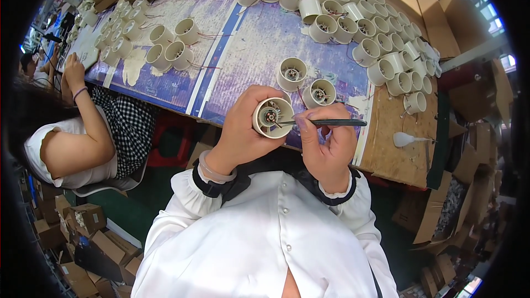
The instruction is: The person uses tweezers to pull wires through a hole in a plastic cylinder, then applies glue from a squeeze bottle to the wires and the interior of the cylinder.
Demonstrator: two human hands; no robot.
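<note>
My left hand (238,132) is wrapped round a white cylindrical housing (270,116), tilted so that its open end faces up toward me. Inside it sits a small motor with copper-coloured windings. Dark tweezers (342,122) are pinched between the thumb and fingers of my right hand (332,146), and their tip reaches into the housing at its right rim. Just beyond my hands stand two similar housings, one upright (291,80) and one tilted (319,94), both with motors inside.
Many more white housings (364,27) crowd the far right of the worn purple table (165,83), with thin wires trailing. A small white squeeze bottle (406,139) lies at the right. A co-worker (83,143) sits on my left. Cardboard boxes (458,209) stand on the floor.
</note>
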